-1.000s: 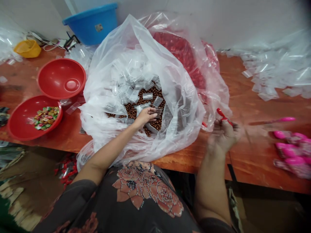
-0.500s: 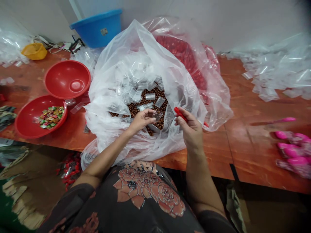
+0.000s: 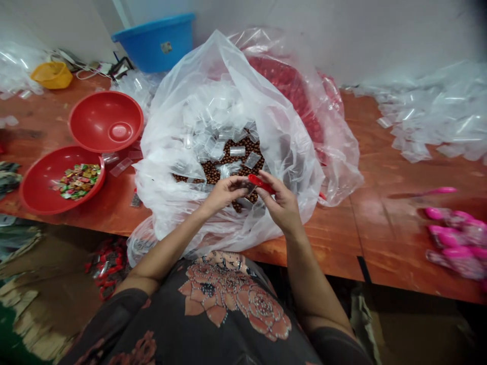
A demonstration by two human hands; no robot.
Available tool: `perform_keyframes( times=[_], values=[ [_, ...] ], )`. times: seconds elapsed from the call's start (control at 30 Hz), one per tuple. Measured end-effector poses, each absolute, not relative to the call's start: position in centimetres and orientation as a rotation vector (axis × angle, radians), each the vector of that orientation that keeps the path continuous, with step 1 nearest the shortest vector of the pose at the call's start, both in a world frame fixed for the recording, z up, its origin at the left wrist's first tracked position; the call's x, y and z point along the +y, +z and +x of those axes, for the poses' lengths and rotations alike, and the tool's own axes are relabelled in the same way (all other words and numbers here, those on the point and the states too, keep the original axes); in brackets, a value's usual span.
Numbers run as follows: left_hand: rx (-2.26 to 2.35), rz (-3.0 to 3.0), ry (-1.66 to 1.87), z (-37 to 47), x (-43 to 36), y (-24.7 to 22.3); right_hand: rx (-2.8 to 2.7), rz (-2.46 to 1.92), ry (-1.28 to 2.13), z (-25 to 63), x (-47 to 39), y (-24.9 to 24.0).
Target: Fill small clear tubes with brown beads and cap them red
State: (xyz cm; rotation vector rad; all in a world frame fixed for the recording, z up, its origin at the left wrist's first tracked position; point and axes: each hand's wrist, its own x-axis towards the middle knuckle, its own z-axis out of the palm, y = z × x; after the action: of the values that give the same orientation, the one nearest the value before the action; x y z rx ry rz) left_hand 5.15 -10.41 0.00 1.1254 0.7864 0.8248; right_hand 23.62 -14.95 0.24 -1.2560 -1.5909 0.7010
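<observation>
Along the worktop's (image 3: 384, 238) near edge, held a red piece (image 3: 263, 184) between the right hand's (image 3: 283, 203) thumb and fingers, long axis slanting away and leftward to the left hand (image 3: 226, 192). Pinched a clear piece (image 3: 250, 188), mostly hidden, in the left, just beside the red piece's left end; could not tell whether touching. Had both over the bag (image 3: 297, 162), above beads (image 3: 210, 174) and tubes (image 3: 238, 151). Had bowls (image 3: 97, 121) leftward, pink packs (image 3: 458, 235) rightward by that near edge.
</observation>
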Motion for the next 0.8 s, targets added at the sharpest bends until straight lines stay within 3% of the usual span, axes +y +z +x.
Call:
perform_keyframes(
  times=[0.17,0.33,0.57,0.8],
  values=[
    [0.841,1.312,0.789,4.6,-10.8,0.9,-1.238,-1.143,0.996,23.7,-14.8,0.0],
    [0.867,1.430,0.691,4.8,-11.7,1.0,-1.194,-1.103,1.037,23.6,-14.8,-0.1],
    [0.882,1.526,0.757,5.2,-12.2,1.1,-1.734,-1.144,0.692,24.0,-15.3,-0.3],
    [0.835,1.543,0.755,5.4,-12.3,1.1,-1.839,-1.159,0.507,23.4,-15.9,-0.2]
  ],
)
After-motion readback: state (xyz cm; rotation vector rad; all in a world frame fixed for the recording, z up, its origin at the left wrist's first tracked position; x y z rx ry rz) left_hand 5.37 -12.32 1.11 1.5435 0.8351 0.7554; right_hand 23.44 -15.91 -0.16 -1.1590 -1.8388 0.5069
